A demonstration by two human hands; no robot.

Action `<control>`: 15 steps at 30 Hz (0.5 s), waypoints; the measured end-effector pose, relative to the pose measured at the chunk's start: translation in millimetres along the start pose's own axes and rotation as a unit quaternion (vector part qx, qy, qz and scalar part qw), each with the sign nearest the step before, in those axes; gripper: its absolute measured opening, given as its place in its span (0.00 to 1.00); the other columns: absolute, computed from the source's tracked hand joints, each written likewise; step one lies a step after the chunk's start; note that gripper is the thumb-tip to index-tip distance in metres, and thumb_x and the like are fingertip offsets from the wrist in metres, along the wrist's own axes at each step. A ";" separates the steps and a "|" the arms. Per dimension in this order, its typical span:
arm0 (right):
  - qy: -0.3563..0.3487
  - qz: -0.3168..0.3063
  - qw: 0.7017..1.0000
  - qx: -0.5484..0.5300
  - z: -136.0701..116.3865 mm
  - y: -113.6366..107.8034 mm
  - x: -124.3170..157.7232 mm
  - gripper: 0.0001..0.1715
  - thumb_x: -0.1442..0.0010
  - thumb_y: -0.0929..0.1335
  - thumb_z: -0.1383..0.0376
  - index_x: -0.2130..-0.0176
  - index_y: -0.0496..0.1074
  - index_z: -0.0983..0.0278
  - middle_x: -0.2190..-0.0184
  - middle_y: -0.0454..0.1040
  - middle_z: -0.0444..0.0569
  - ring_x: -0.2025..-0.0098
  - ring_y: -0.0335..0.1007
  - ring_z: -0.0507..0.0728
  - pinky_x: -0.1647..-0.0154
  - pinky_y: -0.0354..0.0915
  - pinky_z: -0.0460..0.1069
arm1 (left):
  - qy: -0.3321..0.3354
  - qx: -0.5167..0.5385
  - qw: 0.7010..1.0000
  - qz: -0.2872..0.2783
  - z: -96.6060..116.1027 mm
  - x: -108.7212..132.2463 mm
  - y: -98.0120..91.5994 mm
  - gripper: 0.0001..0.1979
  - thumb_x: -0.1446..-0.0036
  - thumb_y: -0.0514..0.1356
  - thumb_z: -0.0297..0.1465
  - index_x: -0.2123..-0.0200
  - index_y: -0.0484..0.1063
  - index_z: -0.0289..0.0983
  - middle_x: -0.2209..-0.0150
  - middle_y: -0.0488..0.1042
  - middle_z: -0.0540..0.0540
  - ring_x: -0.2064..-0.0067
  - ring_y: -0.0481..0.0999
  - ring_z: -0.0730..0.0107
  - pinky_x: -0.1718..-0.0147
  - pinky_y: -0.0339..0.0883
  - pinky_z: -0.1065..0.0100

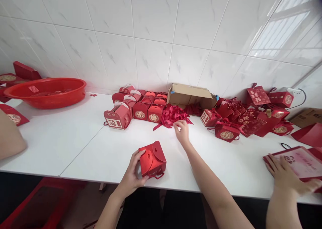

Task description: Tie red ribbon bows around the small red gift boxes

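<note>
Facing flaps [148, 161] upward, red box [153, 162] clasped by left grip [132, 174]; long axis, right grip's [182, 133] hold unclear.

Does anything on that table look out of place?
Mostly the ribbons: they lie in a loose tangle before the cardboard box, ends trailing onto the white table, while the red boxes just left stand fairly neatly. I see no clear damage.

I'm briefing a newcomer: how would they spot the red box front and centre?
Start at the white table; find the left hand near its front edge. That hand grips the red box, unlike the untouched boxes clustered by the tiled wall.
</note>
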State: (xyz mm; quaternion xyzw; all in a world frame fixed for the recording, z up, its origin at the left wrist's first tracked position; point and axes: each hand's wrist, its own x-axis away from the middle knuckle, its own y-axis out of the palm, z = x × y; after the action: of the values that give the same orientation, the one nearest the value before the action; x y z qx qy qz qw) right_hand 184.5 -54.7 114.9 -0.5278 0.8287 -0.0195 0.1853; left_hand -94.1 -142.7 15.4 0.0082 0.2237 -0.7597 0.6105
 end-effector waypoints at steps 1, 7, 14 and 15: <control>-0.010 0.003 1.000 -0.013 -3.8 23.0 -10.4 0.13 0.42 0.67 0.59 0.66 0.74 0.68 0.60 0.74 0.50 0.57 0.71 0.53 0.54 0.70 0.52 | -0.002 0.001 1.000 -0.007 0.3 0.0 -0.5 0.35 0.48 0.61 0.33 0.39 0.49 0.46 0.38 0.47 0.39 0.37 0.54 0.48 0.41 0.55 0.48; -0.053 0.109 0.988 -0.092 -13.4 -22.0 -66.4 0.11 0.43 0.66 0.61 0.63 0.71 0.66 0.68 0.73 0.45 0.66 0.70 0.51 0.64 0.67 0.47 | -0.015 -0.019 0.999 -0.021 0.7 0.9 -2.0 0.36 0.46 0.60 0.32 0.38 0.46 0.47 0.36 0.45 0.40 0.36 0.50 0.47 0.39 0.51 0.47; -0.149 0.173 0.965 -0.131 -91.9 -108.3 -88.3 0.08 0.49 0.71 0.63 0.68 0.72 0.66 0.74 0.68 0.46 0.75 0.63 0.48 0.73 0.60 0.47 | -0.017 -0.025 0.999 -0.021 -2.8 -1.0 -0.7 0.36 0.45 0.60 0.32 0.37 0.45 0.48 0.36 0.44 0.40 0.36 0.50 0.47 0.39 0.51 0.46; -0.155 0.170 0.965 -0.128 -103.8 -118.4 -89.9 0.08 0.49 0.71 0.63 0.69 0.71 0.64 0.73 0.68 0.47 0.73 0.65 0.50 0.73 0.60 0.48 | -0.018 -0.020 0.999 -0.020 -3.3 -1.2 -0.6 0.36 0.45 0.59 0.32 0.37 0.45 0.48 0.36 0.44 0.41 0.36 0.51 0.48 0.40 0.52 0.46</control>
State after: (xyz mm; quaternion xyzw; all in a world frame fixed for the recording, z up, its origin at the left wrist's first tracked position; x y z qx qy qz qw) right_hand 286.9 -44.7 264.3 -0.3952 0.8629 0.2007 0.2427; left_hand -95.2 -140.4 12.9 -0.0221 0.2279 -0.7673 0.5990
